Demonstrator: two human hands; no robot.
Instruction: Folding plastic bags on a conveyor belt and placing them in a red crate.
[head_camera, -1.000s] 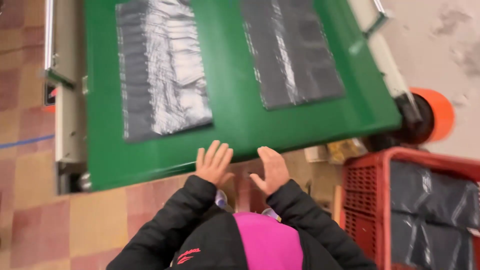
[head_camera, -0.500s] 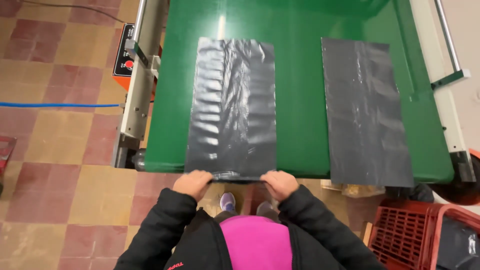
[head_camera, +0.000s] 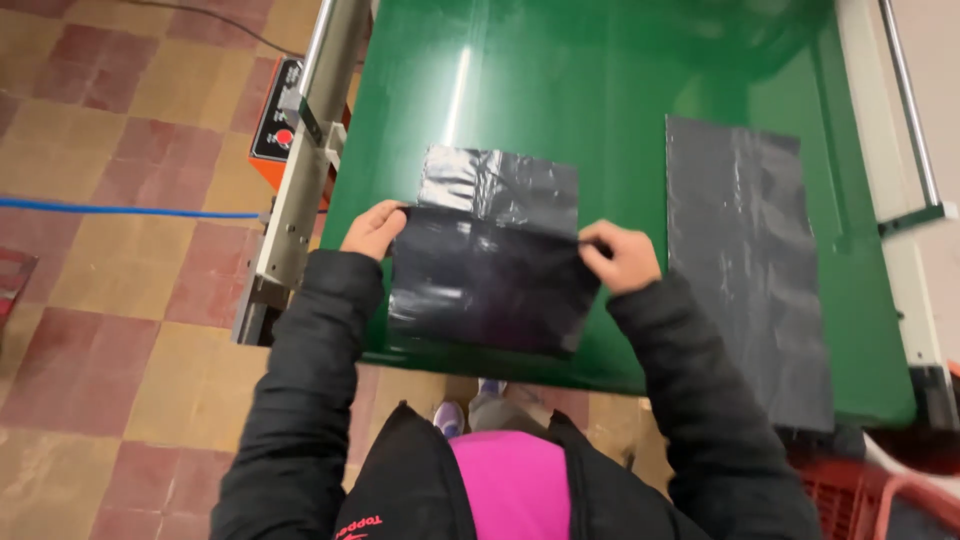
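Two black plastic bags lay on the green worktop (head_camera: 620, 90). The folded bag (head_camera: 490, 255) sat at the near edge, toward the left side, its near half doubled up over the rest. The left hand (head_camera: 373, 229) pinched the fold's left corner, fingers closed on the plastic. The right hand (head_camera: 620, 257) pinched the fold's right corner the same way. The flat bag (head_camera: 745, 260) lay spread out along the right side, well apart from both hands. One orange control box (head_camera: 277, 122) hung off the worktop's left edge. One red crate (head_camera: 860, 495) stood by the near right corner.
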